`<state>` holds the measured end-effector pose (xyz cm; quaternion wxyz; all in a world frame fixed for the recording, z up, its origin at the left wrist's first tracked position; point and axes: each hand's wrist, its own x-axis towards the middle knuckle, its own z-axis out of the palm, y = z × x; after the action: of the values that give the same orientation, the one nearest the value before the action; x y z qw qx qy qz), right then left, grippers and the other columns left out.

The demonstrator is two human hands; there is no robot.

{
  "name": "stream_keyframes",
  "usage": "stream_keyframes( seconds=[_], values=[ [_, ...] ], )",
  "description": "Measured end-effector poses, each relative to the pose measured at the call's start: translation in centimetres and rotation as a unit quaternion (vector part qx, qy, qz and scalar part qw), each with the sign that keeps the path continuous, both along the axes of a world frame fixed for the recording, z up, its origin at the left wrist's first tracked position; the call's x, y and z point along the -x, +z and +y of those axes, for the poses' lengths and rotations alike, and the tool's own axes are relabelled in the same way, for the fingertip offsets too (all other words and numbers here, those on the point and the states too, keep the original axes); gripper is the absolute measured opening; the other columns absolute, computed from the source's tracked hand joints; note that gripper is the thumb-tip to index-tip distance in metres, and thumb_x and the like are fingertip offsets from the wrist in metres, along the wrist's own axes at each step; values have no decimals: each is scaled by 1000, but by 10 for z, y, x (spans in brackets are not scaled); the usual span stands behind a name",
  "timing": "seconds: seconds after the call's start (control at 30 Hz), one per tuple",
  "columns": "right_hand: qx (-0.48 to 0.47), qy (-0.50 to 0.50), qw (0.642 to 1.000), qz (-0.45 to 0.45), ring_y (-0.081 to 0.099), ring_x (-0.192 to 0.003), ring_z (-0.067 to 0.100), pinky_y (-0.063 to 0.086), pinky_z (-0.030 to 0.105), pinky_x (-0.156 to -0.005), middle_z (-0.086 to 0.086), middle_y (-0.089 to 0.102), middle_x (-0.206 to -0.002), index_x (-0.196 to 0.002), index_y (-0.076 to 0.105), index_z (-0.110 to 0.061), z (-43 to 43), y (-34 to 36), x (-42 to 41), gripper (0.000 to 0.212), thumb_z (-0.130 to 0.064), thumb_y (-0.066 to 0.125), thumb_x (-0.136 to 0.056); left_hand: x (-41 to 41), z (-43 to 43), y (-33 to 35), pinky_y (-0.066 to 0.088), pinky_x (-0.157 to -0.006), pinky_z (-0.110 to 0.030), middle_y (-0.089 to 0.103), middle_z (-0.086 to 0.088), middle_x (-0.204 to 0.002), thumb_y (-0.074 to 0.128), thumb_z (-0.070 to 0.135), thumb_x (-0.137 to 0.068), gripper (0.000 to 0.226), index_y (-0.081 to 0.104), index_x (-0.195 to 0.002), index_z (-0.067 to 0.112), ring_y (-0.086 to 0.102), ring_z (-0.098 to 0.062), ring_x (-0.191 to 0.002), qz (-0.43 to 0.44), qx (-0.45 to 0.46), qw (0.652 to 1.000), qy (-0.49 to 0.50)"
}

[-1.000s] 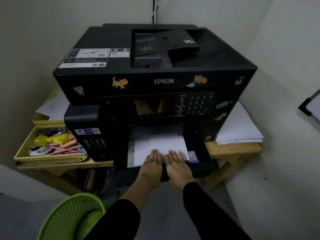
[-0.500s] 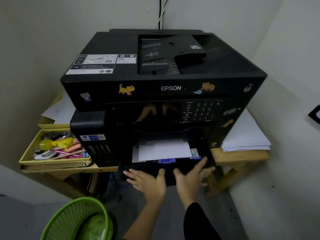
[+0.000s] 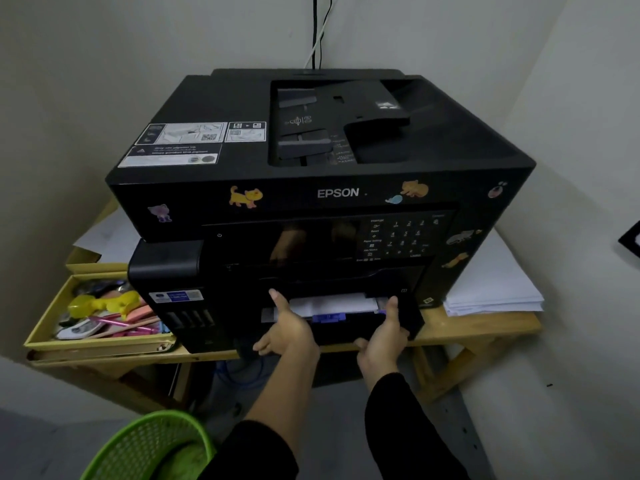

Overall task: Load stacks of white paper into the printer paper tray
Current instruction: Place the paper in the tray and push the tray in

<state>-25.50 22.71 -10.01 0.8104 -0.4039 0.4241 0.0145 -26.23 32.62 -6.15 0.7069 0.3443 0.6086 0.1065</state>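
Observation:
A black Epson printer (image 3: 450, 150) with cat stickers stands on a wooden table (image 3: 485, 328). Its paper tray (image 3: 337, 333) sits low at the front, pushed most of the way in. A narrow strip of white paper (image 3: 332, 304) and a blue paper guide (image 3: 329, 318) still show inside it. My left hand (image 3: 287, 332) grips the tray's front left, thumb on top and fingers curled underneath. My right hand (image 3: 384, 337) holds the front right the same way.
Loose white sheets (image 3: 495, 285) are stacked on the table right of the printer. A yellow box (image 3: 52, 317) of stationery sits to the left, with more papers behind it. A green mesh basket (image 3: 149, 445) stands on the floor at lower left. Walls close in on both sides.
My hands left the top of the paper, took hold of the tray's front and pushed it into the printer. Much less paper shows now.

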Motion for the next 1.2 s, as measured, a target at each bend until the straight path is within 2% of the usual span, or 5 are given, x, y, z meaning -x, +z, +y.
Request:
stream_keyframes(
  seconds=[0.1,0.23,0.67,0.87,1.2],
  values=[
    [-16,0,1000,-1,50,-125,31,48,44,-91,7,50,-138,-147,24,-23,0,9,-17,98,-61,70,-69,-15,6,-2,16,-120,-47,0,-6,-162,41,86,-67,125,-8,-152,9,16,-31,-147,-21,19,1000,-9],
    [-8,14,1000,-4,66,-96,25,43,28,-52,4,65,-110,-130,45,-17,2,19,-28,92,-67,73,-58,-21,5,-6,21,-118,-50,1,-2,-162,46,92,-47,144,-11,-151,12,21,-31,-145,-42,24,999,15],
    [-15,39,999,-16,64,-81,24,44,38,-71,6,66,-99,-119,54,-12,-6,21,-45,68,-55,69,-68,-24,4,-11,13,-121,-48,11,-4,-161,37,101,-17,165,4,-153,14,19,-26,-147,-98,30,994,24],
    [-71,72,993,-56,44,-125,36,38,58,-106,11,44,-127,-139,36,-24,-19,20,-56,77,-50,68,-74,-22,15,-32,39,-109,-36,51,-4,-140,59,63,-78,84,34,-145,18,51,-23,-126,-226,29,973,-27],
    [-77,76,991,-79,45,-128,33,32,53,-113,-2,52,-95,-137,42,-16,-19,15,-55,69,-47,66,-80,-26,6,-30,31,-114,-34,40,-2,-149,57,62,-81,87,20,-149,22,40,-23,-136,-230,36,973,-1]
  ],
)
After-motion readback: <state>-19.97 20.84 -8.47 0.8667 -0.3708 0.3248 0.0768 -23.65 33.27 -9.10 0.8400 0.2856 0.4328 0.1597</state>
